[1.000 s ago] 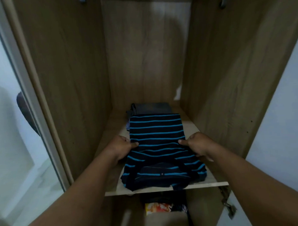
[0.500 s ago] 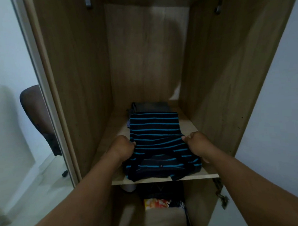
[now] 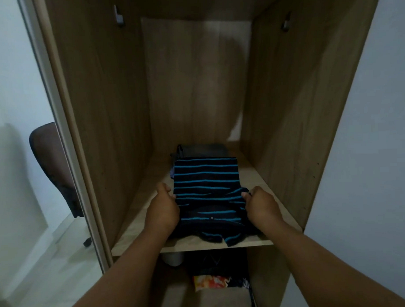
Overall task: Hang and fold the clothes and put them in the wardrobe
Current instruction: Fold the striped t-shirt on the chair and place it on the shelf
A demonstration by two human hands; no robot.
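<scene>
A folded dark shirt with blue stripes [image 3: 206, 183] lies on the wooden wardrobe shelf [image 3: 139, 215], its near edge close to the shelf's front lip. My left hand [image 3: 163, 209] grips its left side and my right hand [image 3: 259, 205] grips its right side, fingers curled into the cloth. A folded grey garment [image 3: 203, 150] lies behind and partly under the striped shirt.
Wardrobe side walls [image 3: 108, 110] close in on both sides. Below the shelf are dark clothes and an orange patterned item [image 3: 210, 282]. A brown office chair [image 3: 53, 163] shows at the left beside the door edge. White wall stands at the right.
The striped shirt has slid deeper onto the shelf with both hands on it. The view has pulled back and tilted up, showing more of the wardrobe.
</scene>
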